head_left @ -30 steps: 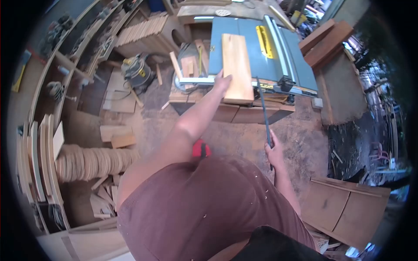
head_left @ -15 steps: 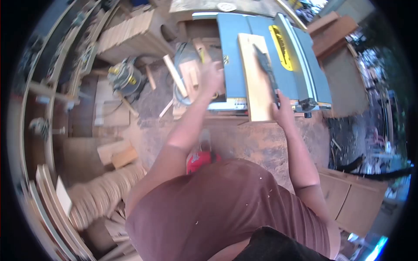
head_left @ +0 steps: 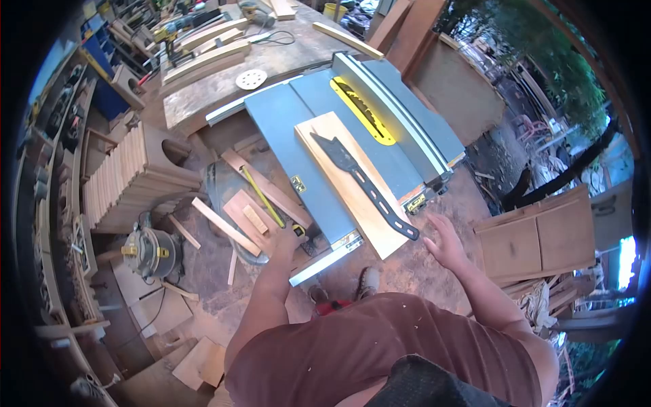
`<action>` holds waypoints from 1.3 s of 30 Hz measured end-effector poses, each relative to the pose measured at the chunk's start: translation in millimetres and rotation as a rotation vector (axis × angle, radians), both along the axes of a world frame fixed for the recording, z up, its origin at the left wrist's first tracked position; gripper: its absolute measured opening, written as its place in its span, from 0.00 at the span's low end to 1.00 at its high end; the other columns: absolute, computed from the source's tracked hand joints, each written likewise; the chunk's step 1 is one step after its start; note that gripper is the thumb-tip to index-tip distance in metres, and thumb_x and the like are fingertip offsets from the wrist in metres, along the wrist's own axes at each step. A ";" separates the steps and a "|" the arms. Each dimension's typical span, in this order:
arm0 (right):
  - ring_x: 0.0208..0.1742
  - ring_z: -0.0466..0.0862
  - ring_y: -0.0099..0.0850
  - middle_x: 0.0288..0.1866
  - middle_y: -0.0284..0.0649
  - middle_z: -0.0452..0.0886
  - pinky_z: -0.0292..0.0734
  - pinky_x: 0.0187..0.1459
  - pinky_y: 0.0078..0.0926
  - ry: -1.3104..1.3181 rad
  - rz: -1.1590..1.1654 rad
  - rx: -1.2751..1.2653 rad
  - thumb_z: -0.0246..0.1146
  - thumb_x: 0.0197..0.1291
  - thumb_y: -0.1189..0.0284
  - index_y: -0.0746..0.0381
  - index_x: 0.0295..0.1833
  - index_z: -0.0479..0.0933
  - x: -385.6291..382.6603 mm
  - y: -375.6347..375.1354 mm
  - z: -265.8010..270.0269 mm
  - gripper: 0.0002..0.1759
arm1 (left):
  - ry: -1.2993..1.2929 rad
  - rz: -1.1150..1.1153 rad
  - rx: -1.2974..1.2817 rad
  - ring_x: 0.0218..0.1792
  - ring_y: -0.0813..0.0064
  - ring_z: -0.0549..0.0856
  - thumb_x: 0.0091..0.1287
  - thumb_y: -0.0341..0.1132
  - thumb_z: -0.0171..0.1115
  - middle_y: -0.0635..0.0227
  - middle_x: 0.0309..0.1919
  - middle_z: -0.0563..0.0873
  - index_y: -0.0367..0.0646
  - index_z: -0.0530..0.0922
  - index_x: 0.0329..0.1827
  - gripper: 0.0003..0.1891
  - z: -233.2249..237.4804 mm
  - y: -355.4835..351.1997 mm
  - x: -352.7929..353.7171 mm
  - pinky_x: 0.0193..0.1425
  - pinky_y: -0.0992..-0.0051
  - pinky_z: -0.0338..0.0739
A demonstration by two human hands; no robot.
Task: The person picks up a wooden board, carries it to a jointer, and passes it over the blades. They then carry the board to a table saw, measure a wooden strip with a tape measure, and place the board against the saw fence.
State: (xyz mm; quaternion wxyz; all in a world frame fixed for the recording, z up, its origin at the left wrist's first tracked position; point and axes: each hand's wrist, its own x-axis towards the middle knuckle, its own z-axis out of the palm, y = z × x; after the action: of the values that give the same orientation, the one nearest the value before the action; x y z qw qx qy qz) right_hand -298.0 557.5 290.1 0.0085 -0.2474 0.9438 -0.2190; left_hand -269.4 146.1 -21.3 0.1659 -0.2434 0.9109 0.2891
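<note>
My left hand (head_left: 283, 244) is low beside the saw's left edge, its fingers closed at a black and yellow tape measure (head_left: 299, 231). The tape's yellow blade (head_left: 262, 195) stretches out over wood offcuts. My right hand (head_left: 444, 243) is open with fingers spread, just right of the near end of a black push stick (head_left: 368, 185). That push stick lies lengthwise on a pale wooden board (head_left: 325, 139), which rests on the blue-grey table saw (head_left: 274, 122) and overhangs its front edge.
A yellow blade insert (head_left: 388, 136) with the saw blade lies left of the metal fence (head_left: 390, 102). Behind stands a workbench (head_left: 186, 108) holding a sanding disc (head_left: 251, 79), wood strips and tools. A shop vacuum (head_left: 152, 252) and stacked wooden panels (head_left: 119, 180) stand at the left.
My right hand has let go of the push stick, which now lies on the board. My left hand has moved back towards me, to the tape measure. The view has turned and shifted.
</note>
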 end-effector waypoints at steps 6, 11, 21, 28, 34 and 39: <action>0.68 0.72 0.51 0.65 0.54 0.72 0.69 0.67 0.41 -0.082 -0.237 -0.005 0.69 0.58 0.71 0.60 0.70 0.68 12.2 96.2 -17.7 0.34 | 0.175 0.116 0.395 0.54 0.57 0.85 0.47 0.41 0.82 0.52 0.51 0.86 0.40 0.76 0.62 0.37 -35.8 -27.2 11.4 0.59 0.62 0.79; 0.63 0.76 0.41 0.65 0.48 0.72 0.77 0.57 0.36 -0.200 -0.330 -0.009 0.66 0.63 0.71 0.60 0.72 0.66 0.7 167.4 -72.2 0.32 | 0.210 0.224 0.361 0.47 0.61 0.86 0.49 0.38 0.82 0.55 0.47 0.86 0.38 0.78 0.56 0.32 21.3 -43.7 38.5 0.52 0.65 0.81; 0.52 0.84 0.28 0.50 0.41 0.85 0.78 0.56 0.27 -0.427 -0.172 -0.670 0.61 0.70 0.69 0.66 0.65 0.75 -173.6 250.2 -83.4 0.21 | 0.876 0.316 -0.047 0.53 0.71 0.80 0.60 0.23 0.66 0.62 0.53 0.78 0.38 0.70 0.62 0.26 335.0 44.3 43.8 0.58 0.73 0.77; 0.61 0.80 0.38 0.69 0.48 0.72 0.80 0.60 0.42 -1.120 0.565 -0.866 0.53 0.76 0.56 0.62 0.77 0.58 -289.7 164.4 36.9 0.33 | 0.839 -0.027 0.677 0.53 0.72 0.81 0.58 0.31 0.74 0.61 0.57 0.75 0.41 0.67 0.67 0.34 383.0 259.9 -86.8 0.52 0.73 0.83; 0.60 0.79 0.40 0.68 0.44 0.71 0.84 0.50 0.46 -1.703 0.600 -0.920 0.55 0.74 0.52 0.52 0.83 0.46 -342.2 164.3 -3.2 0.40 | 0.641 -0.362 0.576 0.61 0.69 0.80 0.62 0.27 0.71 0.61 0.61 0.77 0.42 0.72 0.67 0.29 359.4 389.4 -240.9 0.62 0.68 0.80; 0.53 0.80 0.32 0.61 0.39 0.74 0.84 0.44 0.38 -1.437 0.195 -1.101 0.55 0.74 0.51 0.53 0.80 0.53 -397.5 240.6 -10.9 0.37 | 0.564 -0.540 0.539 0.57 0.66 0.83 0.67 0.30 0.67 0.58 0.62 0.79 0.43 0.74 0.66 0.24 344.5 401.9 -369.9 0.63 0.68 0.79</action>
State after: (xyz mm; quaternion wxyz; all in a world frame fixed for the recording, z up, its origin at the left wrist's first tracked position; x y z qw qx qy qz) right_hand -695.5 798.1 279.1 0.4939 -0.0989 0.4481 -0.7386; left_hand -639.3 548.0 323.2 0.0383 0.1418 0.8435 0.5166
